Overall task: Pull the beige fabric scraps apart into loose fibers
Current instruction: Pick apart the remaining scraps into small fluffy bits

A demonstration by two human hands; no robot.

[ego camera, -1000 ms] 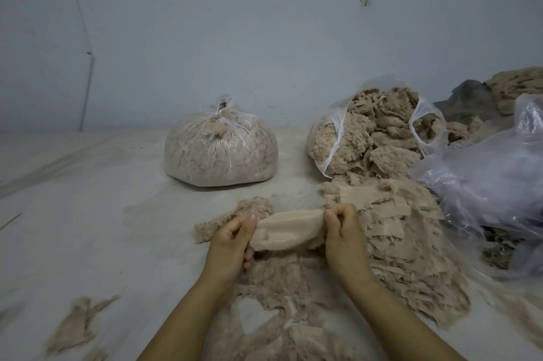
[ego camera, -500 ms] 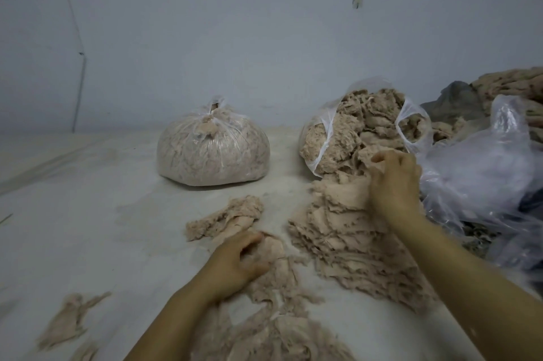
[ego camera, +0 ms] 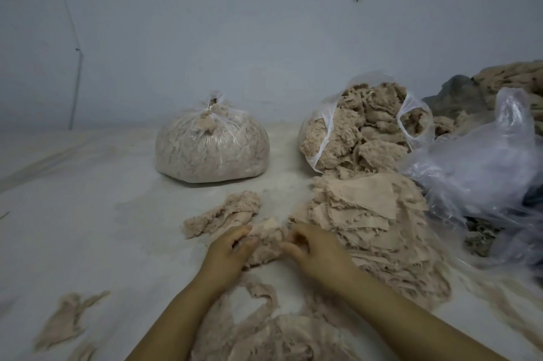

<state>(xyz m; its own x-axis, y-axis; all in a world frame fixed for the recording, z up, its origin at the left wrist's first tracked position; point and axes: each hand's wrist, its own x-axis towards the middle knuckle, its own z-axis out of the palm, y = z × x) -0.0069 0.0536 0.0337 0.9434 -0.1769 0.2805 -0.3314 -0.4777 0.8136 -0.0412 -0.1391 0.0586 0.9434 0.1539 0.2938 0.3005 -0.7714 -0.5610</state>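
Two bare forearms enter from the bottom edge; no sleeves, cuffs or gloves on the visible lengths; wrists bare, no watch, band or bracelet seen; left hand [ego camera: 227, 252] and right hand [ego camera: 316, 249] both uncovered; no rings visible on the fingers that show; nails short, detail blurred; upper arms out of frame.
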